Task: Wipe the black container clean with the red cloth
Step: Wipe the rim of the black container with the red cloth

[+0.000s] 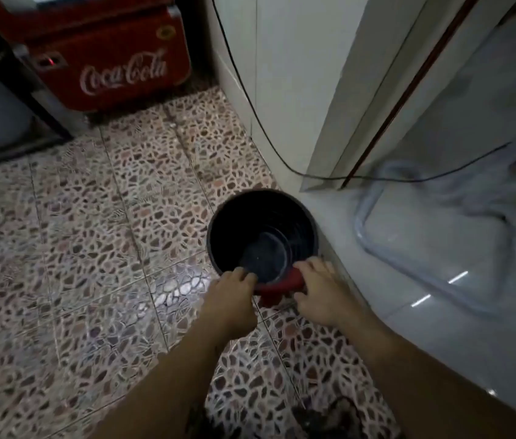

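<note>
Wiping the black container (261, 231) on the floor with the red cloth (277, 285).

Left hand (232, 291) fingers grip the near rim; right hand (318, 288) fingers press the cloth beside it. Better to hold the rim firmly.

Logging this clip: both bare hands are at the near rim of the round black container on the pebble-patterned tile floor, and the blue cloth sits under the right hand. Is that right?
Not quite. The head view shows a red cloth, not a blue one, under the right hand. The rest holds: the left hand and the right are both at the near rim of the round black container on the pebble-patterned tile floor.
</note>
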Available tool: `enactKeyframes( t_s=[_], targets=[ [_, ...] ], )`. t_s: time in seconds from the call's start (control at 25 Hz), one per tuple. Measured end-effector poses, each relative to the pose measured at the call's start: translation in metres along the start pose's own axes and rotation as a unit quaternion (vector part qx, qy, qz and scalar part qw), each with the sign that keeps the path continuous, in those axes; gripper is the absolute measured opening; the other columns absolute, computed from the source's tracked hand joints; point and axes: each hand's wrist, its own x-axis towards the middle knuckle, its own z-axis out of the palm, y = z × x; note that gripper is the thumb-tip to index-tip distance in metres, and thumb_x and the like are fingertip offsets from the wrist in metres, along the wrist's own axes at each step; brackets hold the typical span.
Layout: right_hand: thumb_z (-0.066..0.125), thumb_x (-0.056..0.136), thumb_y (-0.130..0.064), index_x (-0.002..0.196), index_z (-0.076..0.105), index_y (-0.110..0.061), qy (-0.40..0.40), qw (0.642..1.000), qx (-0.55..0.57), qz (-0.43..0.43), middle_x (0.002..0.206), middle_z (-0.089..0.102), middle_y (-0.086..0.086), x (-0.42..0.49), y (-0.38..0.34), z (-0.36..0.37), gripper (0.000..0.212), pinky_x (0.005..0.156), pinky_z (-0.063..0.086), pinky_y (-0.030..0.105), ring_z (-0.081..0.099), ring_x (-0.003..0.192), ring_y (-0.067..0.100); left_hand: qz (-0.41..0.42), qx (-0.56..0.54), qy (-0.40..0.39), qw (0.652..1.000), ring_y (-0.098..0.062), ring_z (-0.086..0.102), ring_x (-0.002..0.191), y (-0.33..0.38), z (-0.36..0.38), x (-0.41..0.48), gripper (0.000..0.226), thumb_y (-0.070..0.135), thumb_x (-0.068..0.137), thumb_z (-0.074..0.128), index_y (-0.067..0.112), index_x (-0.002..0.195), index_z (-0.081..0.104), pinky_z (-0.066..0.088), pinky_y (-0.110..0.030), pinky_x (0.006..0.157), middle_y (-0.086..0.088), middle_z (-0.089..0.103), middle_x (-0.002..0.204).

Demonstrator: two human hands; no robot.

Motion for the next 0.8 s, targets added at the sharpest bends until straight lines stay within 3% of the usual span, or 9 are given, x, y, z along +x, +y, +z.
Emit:
enactKeyframes(
  t_s=[0.08, 0.2, 0.32, 0.4, 0.48, 0.56, 0.72, 0.8],
  targets=[
    [0.056, 0.081, -0.048, 0.151, 0.032, -0.030, 0.018, 0.995, -0.083, -0.049, 0.155, 0.032, 0.002, 0.034, 0.015, 0.050, 0.077, 0.118, 0.018, 0.052, 0.023, 0.145, 0.026, 0.043, 0.059, 0.021, 0.997, -0.028, 0.042, 0.133, -0.014, 0.046, 0.034, 0.066, 0.028, 0.081, 0.055, 0.021, 0.145, 0.040, 0.034, -0.041, 0.109, -0.004, 0.048, 0.141],
    [0.053, 0.080, -0.061, 0.153, 0.032, -0.034, -0.003, 0.991, -0.113, -0.076, 0.159, 0.032, -0.001, 0.071, 0.039, 0.092, 0.080, 0.119, -0.004, 0.063, 0.012, 0.151, 0.024, 0.108, 0.113, 0.077, 0.985, -0.028, 0.046, 0.128, -0.034, 0.092, 0.069, 0.058, 0.036, 0.082, 0.050, 0.018, 0.137, 0.047, 0.034, -0.041, 0.106, -0.004, 0.054, 0.134],
    [0.057, 0.083, -0.056, 0.126, 0.062, -0.038, 0.046, 0.980, -0.146, -0.128, 0.125, 0.056, -0.010, 0.088, 0.062, 0.106, 0.046, 0.117, 0.001, 0.065, 0.033, 0.137, 0.019, 0.167, 0.101, 0.157, 0.968, -0.027, 0.061, 0.105, -0.043, 0.122, 0.082, 0.039, 0.035, 0.083, 0.050, 0.018, 0.117, 0.061, 0.043, -0.040, 0.090, -0.002, 0.066, 0.111],
    [0.062, 0.083, -0.047, 0.106, 0.070, -0.037, 0.052, 0.981, -0.111, -0.149, 0.102, 0.060, -0.016, 0.100, 0.069, 0.100, 0.026, 0.117, 0.006, 0.063, 0.043, 0.121, 0.013, 0.191, 0.049, 0.217, 0.956, -0.026, 0.066, 0.087, -0.048, 0.131, 0.097, 0.030, 0.031, 0.081, 0.055, 0.020, 0.107, 0.066, 0.047, -0.040, 0.076, 0.001, 0.071, 0.096],
    [0.065, 0.083, -0.040, 0.098, 0.072, -0.036, 0.039, 0.982, -0.080, -0.164, 0.095, 0.064, -0.016, 0.102, 0.075, 0.086, 0.017, 0.114, 0.019, 0.055, 0.049, 0.113, 0.011, 0.196, -0.026, 0.270, 0.942, -0.020, 0.069, 0.082, -0.043, 0.135, 0.097, 0.028, 0.028, 0.079, 0.061, 0.024, 0.106, 0.068, 0.049, -0.039, 0.074, 0.008, 0.074, 0.093],
    [0.064, 0.085, -0.032, 0.097, 0.072, -0.033, 0.055, 0.977, -0.100, -0.182, 0.100, 0.067, -0.014, 0.089, 0.074, 0.074, 0.014, 0.108, 0.026, 0.049, 0.052, 0.118, 0.014, 0.174, -0.098, 0.278, 0.939, -0.014, 0.071, 0.086, -0.035, 0.134, 0.083, 0.031, 0.027, 0.079, 0.065, 0.030, 0.110, 0.067, 0.050, -0.039, 0.080, 0.014, 0.076, 0.097],
    [0.058, 0.090, -0.016, 0.117, 0.071, -0.031, 0.129, 0.967, -0.129, -0.180, 0.125, 0.068, -0.011, 0.057, 0.077, 0.063, 0.033, 0.119, 0.011, 0.053, 0.036, 0.144, 0.017, 0.172, -0.156, 0.307, 0.923, -0.015, 0.071, 0.089, -0.009, 0.122, 0.066, 0.034, 0.023, 0.080, 0.065, 0.035, 0.112, 0.063, 0.055, -0.034, 0.077, 0.012, 0.077, 0.097],
    [0.053, 0.091, -0.008, 0.127, 0.068, -0.029, 0.192, 0.963, -0.091, -0.166, 0.136, 0.065, -0.008, 0.040, 0.075, 0.053, 0.044, 0.122, 0.016, 0.047, 0.036, 0.145, 0.018, 0.174, -0.182, 0.343, 0.905, -0.015, 0.071, 0.091, 0.005, 0.108, 0.059, 0.036, 0.021, 0.081, 0.063, 0.034, 0.115, 0.064, 0.056, -0.033, 0.075, 0.011, 0.076, 0.099]
  ],
)
